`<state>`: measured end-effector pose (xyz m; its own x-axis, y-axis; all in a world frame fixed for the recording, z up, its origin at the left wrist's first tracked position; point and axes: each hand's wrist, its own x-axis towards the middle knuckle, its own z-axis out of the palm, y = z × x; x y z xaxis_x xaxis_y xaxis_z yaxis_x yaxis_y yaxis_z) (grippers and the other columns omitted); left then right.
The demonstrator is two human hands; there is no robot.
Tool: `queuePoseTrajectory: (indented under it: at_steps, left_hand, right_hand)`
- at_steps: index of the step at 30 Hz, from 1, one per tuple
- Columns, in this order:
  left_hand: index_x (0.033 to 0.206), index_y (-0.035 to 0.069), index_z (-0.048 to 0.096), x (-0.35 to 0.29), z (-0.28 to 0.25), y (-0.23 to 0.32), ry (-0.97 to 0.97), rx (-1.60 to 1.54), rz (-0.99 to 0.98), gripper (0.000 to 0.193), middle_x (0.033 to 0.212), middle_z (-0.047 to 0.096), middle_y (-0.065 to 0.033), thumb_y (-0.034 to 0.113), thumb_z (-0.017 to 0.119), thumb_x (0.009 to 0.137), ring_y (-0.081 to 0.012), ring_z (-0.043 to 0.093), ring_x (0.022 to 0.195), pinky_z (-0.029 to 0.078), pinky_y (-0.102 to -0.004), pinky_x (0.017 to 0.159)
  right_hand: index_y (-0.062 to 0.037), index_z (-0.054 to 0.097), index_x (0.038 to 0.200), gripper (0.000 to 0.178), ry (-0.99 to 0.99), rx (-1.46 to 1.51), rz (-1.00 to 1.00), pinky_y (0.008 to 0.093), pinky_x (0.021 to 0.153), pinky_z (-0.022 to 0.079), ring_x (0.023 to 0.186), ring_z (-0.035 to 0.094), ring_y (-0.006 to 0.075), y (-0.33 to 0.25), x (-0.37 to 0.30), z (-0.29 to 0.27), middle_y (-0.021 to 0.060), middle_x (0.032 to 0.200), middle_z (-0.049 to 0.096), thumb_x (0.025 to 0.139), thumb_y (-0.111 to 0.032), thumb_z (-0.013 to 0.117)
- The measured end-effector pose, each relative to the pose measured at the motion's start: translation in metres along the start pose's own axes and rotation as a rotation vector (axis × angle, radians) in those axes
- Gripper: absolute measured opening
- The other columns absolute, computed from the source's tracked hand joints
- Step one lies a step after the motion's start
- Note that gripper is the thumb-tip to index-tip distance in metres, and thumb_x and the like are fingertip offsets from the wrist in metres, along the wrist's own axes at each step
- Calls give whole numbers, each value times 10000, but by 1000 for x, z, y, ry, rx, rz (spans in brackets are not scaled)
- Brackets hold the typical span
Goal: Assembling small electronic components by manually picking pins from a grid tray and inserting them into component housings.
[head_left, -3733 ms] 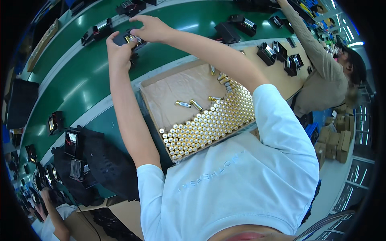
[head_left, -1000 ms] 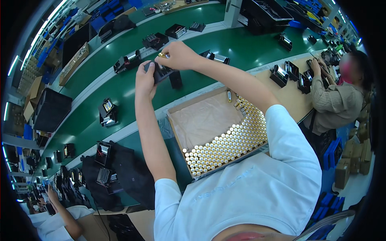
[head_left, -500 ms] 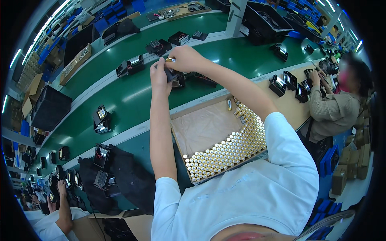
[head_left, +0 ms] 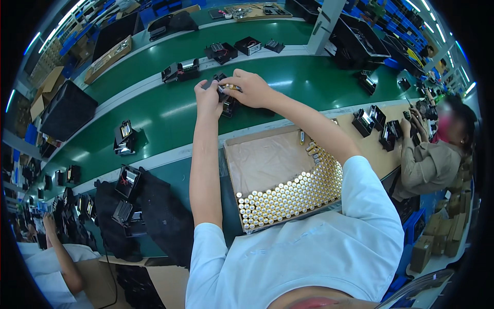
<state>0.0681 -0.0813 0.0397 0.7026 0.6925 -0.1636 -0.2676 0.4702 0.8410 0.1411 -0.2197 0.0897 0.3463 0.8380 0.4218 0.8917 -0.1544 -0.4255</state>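
Observation:
Over the green belt, my left hand [head_left: 208,101] is closed on a black battery case [head_left: 220,89], partly hidden by my fingers. My right hand [head_left: 254,91] meets it from the right, its fingers closed on gold-banded batteries [head_left: 231,87] that lie against the case. How many batteries it grips I cannot make out. Directly below my hands another black case [head_left: 228,107] rests on the belt. Between my forearms sits a shallow cardboard tray [head_left: 257,162], its near and right parts filled with upright batteries [head_left: 288,198]. One loose battery [head_left: 302,137] lies near its far edge.
More open black cases [head_left: 124,138] sit on the green belt [head_left: 164,116] and the far ledge. Dark cloth [head_left: 162,221] and further cases [head_left: 127,181] lie left of the tray. At the right, a co-worker [head_left: 432,159] handles parts beside several cases [head_left: 363,122].
The view has shifted slightly. My right hand has moved a little back and right from the left hand, so the batteries and the case show more plainly between them.

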Motion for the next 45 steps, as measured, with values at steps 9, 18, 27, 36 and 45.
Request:
queuePoseTrajectory:
  at_steps: [9, 18, 27, 36, 45]
  left_hand:
    - [1312, 57, 306, 4, -16, 19, -9, -158, -24, 593, 1224, 414, -267, -5, 644, 829, -363, 527, 1051, 547, -500, 823]
    - [1330, 42, 292, 2, -27, 28, -129, 84, 33, 693, 1223, 414, -272, -25, 700, 775, -354, 555, 1031, 564, -457, 791]
    - [1275, 34, 386, 8, -41, 33, -19, 452, 300, 643, 1112, 531, -246, -29, 728, 733, -304, 631, 860, 566, -368, 687]
    - [1224, 51, 433, 3, -62, 57, 203, 1110, 417, 475, 1061, 585, -240, 122, 641, 802, -368, 637, 792, 535, -428, 709]
    - [1258, 27, 435, -16, -24, 58, 173, 1815, 429, 500, 1008, 635, -216, 362, 548, 904, -303, 666, 728, 521, -379, 664]
  right_hand:
    - [-92, 512, 1381, 458, -99, -107, 98, 314, 758, 480, 799, 580, 255, 6, 33, 14, 131, 1020, 586, 997, -329, 436]
    - [-15, 478, 1392, 511, -262, 408, 316, 295, 761, 485, 812, 587, 207, 2, 75, 32, 129, 1054, 629, 999, -337, 431]
    - [3, 582, 1288, 428, -196, 672, 431, 273, 694, 495, 714, 572, 160, 13, 76, 61, 76, 883, 660, 943, -247, 541]
    - [-71, 676, 1141, 343, -330, -97, 101, 345, 666, 499, 670, 607, 236, 36, 57, 53, 82, 899, 689, 898, -309, 632]
    - [-81, 726, 938, 409, -492, -154, -42, 374, 677, 509, 703, 643, 273, 49, 26, 11, 81, 811, 704, 892, -471, 613]
